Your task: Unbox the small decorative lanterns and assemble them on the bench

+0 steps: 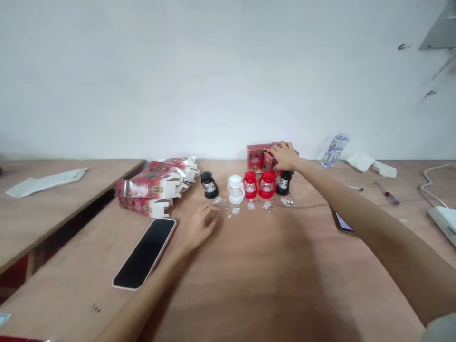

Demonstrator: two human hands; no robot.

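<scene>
My left hand [203, 225] rests low over the table, fingers apart and nothing in them, by the small clear bags of white parts [235, 211]. My right hand [284, 156] reaches to the back, its fingers around the top of a small red printed box [269, 162]; part of that box is hidden by the hand. Another red box [254, 158] stands beside it. In front is a row of mini lanterns: a black lantern [209, 185], a white lantern [235, 189], two red lanterns [250, 185] and a second black lantern [284, 183].
Flattened red cartons [149, 187] lie at the left. A phone [145, 254] is near my left forearm; another phone [342, 223] is partly under my right arm. To the right are a leaning plastic bottle [335, 149], crumpled tissue [361, 161], a screwdriver [389, 194] and a white device [445, 221].
</scene>
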